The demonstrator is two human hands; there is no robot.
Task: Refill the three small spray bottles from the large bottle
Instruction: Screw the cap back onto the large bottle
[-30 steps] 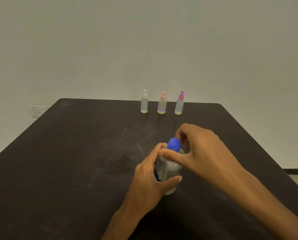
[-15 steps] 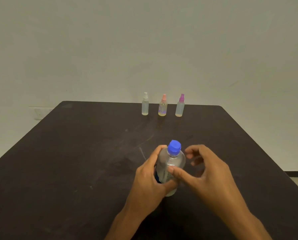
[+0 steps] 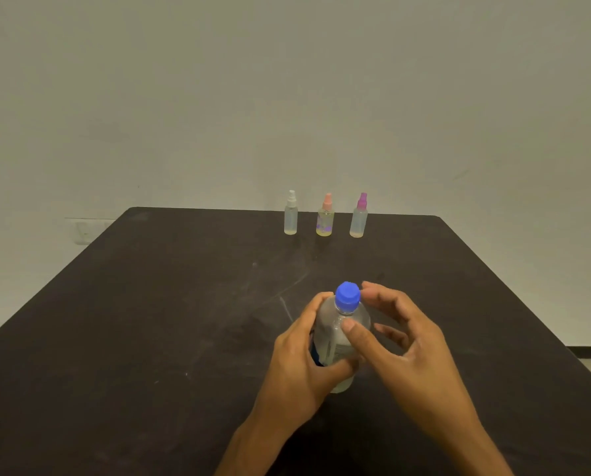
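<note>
Your left hand (image 3: 299,365) grips the clear plastic large bottle (image 3: 338,341) standing upright on the dark desk (image 3: 149,321); your right hand (image 3: 404,352) curls beside its blue cap (image 3: 347,296), whether touching is unclear. Three small clear spray bottles (image 3: 325,218) stand at the far edge.

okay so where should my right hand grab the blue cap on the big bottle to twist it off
Pinch the blue cap around its ribbed side wall, coming from above and the right. The large bottle stands upright, steadied by the left hand, and the right hand is already beside the cap.
</note>
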